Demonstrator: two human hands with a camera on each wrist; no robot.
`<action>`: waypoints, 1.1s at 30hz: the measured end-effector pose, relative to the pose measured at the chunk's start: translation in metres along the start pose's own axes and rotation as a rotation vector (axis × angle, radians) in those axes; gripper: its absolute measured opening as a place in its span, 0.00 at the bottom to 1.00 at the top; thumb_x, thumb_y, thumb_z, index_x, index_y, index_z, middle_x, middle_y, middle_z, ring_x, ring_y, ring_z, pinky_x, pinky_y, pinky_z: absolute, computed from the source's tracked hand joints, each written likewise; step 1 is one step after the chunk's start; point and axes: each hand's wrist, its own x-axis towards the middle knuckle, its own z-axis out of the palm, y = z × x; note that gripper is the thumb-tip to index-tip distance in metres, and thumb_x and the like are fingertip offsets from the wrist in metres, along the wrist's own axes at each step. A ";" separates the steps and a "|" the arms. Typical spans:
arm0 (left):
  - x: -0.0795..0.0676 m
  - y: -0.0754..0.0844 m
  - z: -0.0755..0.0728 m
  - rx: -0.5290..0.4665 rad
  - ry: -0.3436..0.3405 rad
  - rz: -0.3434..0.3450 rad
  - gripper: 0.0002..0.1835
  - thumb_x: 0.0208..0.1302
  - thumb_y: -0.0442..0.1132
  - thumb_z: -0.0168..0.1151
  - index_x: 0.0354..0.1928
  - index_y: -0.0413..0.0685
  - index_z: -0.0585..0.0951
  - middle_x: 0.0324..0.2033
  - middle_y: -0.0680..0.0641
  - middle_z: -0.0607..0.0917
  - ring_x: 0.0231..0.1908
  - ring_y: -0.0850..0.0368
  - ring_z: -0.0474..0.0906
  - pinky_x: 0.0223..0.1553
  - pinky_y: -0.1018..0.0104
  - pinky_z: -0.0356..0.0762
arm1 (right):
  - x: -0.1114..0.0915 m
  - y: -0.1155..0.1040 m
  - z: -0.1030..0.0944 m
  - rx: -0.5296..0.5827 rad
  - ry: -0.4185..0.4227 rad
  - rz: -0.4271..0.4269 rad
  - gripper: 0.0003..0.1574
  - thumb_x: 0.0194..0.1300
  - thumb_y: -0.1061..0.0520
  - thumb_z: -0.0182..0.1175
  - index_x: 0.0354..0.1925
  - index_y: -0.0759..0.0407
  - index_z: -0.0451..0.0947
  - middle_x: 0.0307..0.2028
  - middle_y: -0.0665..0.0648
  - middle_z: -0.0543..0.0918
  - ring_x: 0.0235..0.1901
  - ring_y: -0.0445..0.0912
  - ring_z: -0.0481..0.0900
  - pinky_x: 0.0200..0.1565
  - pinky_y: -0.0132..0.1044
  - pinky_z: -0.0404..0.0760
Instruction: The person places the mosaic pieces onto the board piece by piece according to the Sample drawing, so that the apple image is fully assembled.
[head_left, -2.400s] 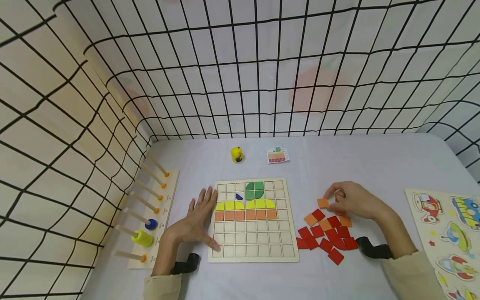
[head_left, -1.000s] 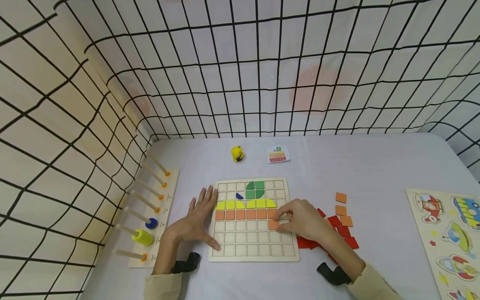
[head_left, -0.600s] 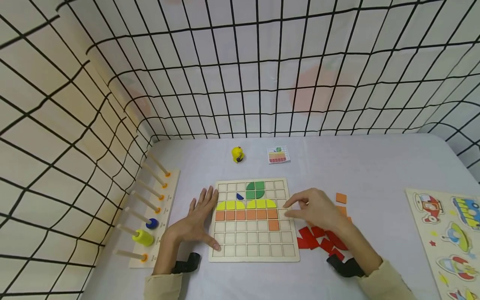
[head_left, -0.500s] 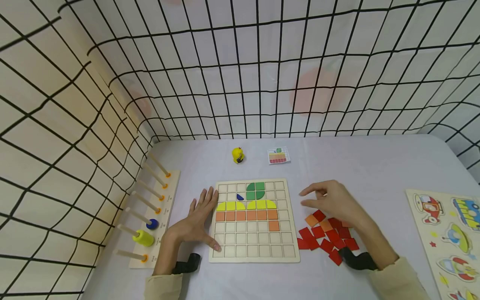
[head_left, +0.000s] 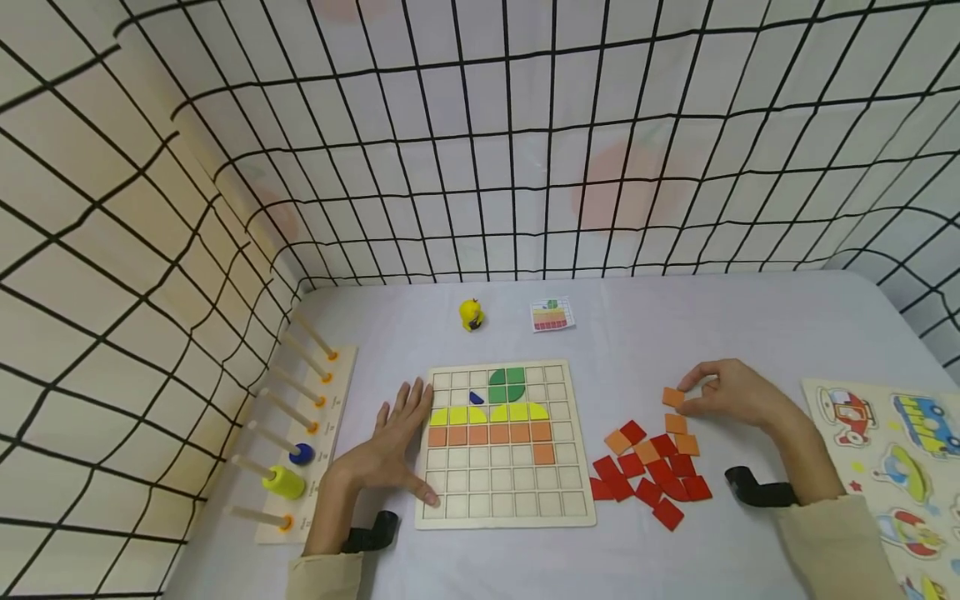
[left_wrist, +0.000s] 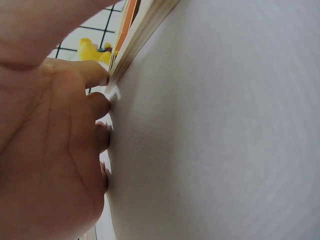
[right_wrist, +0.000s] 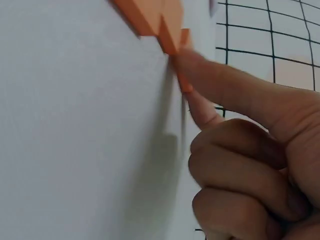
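Note:
My right hand (head_left: 738,398) is right of the loose tiles, with thumb and index finger pinching an orange square tile (head_left: 672,397). In the right wrist view that tile (right_wrist: 185,82) sits tilted between the fingertips, the other fingers curled in. My left hand (head_left: 384,454) lies spread along the left edge of a wooden grid board (head_left: 480,481), its thumb over the lower left corner. On the board are green leaf-shaped pieces (head_left: 507,385), a blue sliver (head_left: 476,398), a yellow row (head_left: 457,415) and an orange row (head_left: 487,434). One orange tile (head_left: 543,453) lies below that row's right end.
Several red tiles (head_left: 612,479) and a few orange ones (head_left: 687,445) lie right of the board. Behind it are a yellow toy figure (head_left: 471,314) and a pattern card (head_left: 552,314). A peg rack (head_left: 341,375) stands left, a picture puzzle (head_left: 825,400) right; black netting surrounds the table.
My right hand set an orange tile under the right end of the orange row, let go, moved back right and took hold of another orange tile. My left hand stays put.

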 end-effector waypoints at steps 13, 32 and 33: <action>-0.001 0.000 -0.001 -0.006 -0.012 0.003 0.86 0.31 0.56 0.90 0.83 0.46 0.35 0.83 0.41 0.29 0.82 0.38 0.19 0.79 0.32 0.21 | 0.006 -0.016 0.015 0.027 0.053 -0.084 0.22 0.62 0.55 0.72 0.50 0.66 0.83 0.17 0.48 0.65 0.20 0.41 0.62 0.25 0.34 0.64; 0.000 0.001 -0.001 0.003 -0.001 0.000 0.86 0.31 0.56 0.90 0.83 0.46 0.36 0.83 0.41 0.30 0.82 0.38 0.20 0.79 0.33 0.21 | -0.011 -0.150 0.125 0.118 -0.075 -0.247 0.13 0.54 0.59 0.79 0.37 0.54 0.86 0.16 0.47 0.61 0.18 0.41 0.58 0.23 0.28 0.54; 0.000 0.001 -0.002 0.004 -0.004 -0.002 0.86 0.31 0.56 0.90 0.83 0.46 0.36 0.83 0.41 0.30 0.82 0.38 0.20 0.79 0.33 0.21 | -0.011 -0.151 0.127 0.106 -0.062 -0.236 0.13 0.54 0.59 0.79 0.37 0.53 0.86 0.18 0.47 0.66 0.19 0.41 0.60 0.23 0.28 0.54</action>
